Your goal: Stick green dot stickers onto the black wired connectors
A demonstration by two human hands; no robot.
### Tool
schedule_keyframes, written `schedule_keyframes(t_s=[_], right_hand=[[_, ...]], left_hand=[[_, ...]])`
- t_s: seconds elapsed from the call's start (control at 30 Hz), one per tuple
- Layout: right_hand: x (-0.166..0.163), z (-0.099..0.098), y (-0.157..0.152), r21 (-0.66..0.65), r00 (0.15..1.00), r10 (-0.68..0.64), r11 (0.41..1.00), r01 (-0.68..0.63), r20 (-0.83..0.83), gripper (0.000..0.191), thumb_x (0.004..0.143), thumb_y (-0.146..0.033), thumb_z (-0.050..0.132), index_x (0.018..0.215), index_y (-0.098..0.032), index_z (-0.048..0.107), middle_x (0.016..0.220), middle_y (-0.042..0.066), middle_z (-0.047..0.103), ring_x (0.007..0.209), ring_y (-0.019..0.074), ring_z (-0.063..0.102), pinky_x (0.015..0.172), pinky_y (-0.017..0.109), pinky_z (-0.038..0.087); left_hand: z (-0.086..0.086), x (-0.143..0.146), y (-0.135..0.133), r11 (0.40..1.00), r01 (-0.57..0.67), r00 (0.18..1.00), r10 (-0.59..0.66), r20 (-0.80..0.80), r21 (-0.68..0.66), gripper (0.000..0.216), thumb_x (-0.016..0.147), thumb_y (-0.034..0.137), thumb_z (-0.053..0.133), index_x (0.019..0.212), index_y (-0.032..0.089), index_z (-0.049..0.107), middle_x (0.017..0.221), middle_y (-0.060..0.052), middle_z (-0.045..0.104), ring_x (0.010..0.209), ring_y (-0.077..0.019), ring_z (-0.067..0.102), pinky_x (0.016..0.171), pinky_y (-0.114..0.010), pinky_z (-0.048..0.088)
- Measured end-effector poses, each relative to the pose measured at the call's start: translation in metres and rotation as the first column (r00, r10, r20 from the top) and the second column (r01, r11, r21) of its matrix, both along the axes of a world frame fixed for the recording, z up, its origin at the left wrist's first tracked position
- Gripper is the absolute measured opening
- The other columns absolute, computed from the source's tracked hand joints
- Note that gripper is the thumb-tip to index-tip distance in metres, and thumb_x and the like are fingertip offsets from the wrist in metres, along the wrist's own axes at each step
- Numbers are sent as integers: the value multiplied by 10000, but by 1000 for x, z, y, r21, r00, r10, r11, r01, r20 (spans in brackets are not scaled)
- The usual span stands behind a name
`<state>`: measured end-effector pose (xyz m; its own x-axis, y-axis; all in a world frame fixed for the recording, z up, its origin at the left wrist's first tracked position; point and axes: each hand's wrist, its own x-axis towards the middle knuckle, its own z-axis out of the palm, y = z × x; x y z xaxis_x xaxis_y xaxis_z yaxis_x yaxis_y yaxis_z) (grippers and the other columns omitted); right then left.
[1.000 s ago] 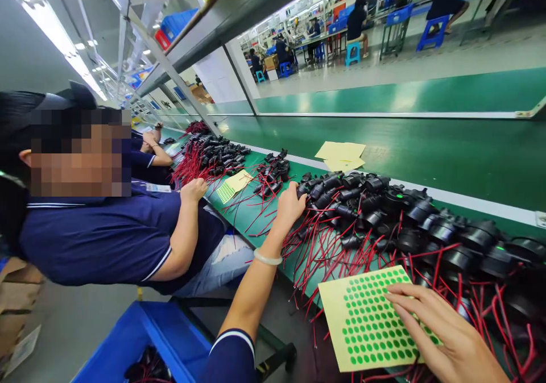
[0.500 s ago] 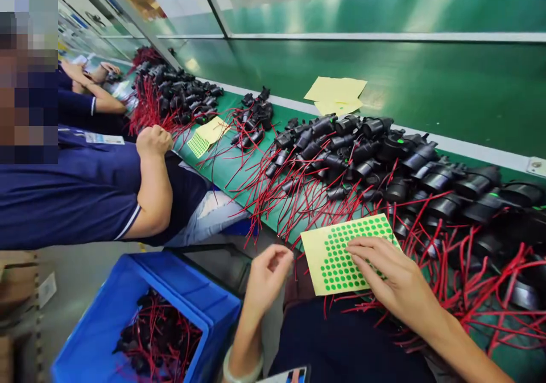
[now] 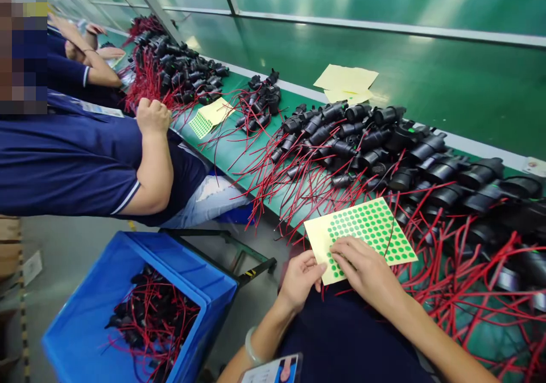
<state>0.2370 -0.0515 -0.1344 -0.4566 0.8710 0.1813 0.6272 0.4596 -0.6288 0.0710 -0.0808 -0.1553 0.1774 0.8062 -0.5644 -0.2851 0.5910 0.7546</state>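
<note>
A pale yellow sheet of round green stickers (image 3: pixel 367 224) lies tilted at the front edge of the bench, over red wires. My left hand (image 3: pixel 301 279) grips the sheet's near left corner between thumb and fingers. On the sheet's left part, my right hand (image 3: pixel 364 266) has its bent fingertips pressed together against the green dots. Whether a sticker is between them is hidden. Just beyond the sheet is a long pile of black motor-like parts (image 3: pixel 341 144) with red wire leads (image 3: pixel 298 195).
A blue bin (image 3: pixel 94 309) holding more black parts and red wires stands lower left. A co-worker's arm (image 3: pixel 153 161) is at the left, near another sticker sheet (image 3: pixel 200 125). Yellow backing sheets (image 3: pixel 345 78) lie behind the pile, and a green surface (image 3: pixel 426 82) stretches beyond.
My left hand has moved right and taken hold of the sticker sheet's corner. My right hand has shifted left across the dots. The view has tilted down slightly.
</note>
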Motion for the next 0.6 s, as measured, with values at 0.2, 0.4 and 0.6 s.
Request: schedule_keyframes(t_s=[0.2, 0.4, 0.6], right_hand=[[0, 6, -2, 16, 1000, -9, 1000, 9, -12, 116, 937, -196, 482, 994, -195, 583, 990, 71, 615, 893, 190, 611, 743, 310, 520], [-1, 13, -2, 23, 999, 14, 1000, -13, -29, 108, 938, -199, 481, 977, -205, 581, 960, 54, 612, 882, 174, 604, 745, 290, 517], [3, 16, -5, 17, 1000, 1, 1000, -2, 6, 87, 938, -164, 469, 953, -196, 549, 952, 54, 606, 902, 181, 599, 755, 295, 506]], left_hand=[[6, 0, -2, 997, -6, 997, 0, 76, 73, 321, 733, 375, 737, 917, 113, 712, 674, -9, 596, 518, -64, 454, 415, -155, 389], [13, -4, 2, 981, 56, 998, -57, -4, 184, 260, 764, 361, 708, 899, 143, 753, 695, -23, 634, 584, -97, 499, 511, -188, 431], [22, -2, 8, 970, 88, 996, -85, -24, 226, 238, 791, 356, 679, 927, 180, 761, 948, -65, 712, 809, -184, 635, 826, -308, 502]])
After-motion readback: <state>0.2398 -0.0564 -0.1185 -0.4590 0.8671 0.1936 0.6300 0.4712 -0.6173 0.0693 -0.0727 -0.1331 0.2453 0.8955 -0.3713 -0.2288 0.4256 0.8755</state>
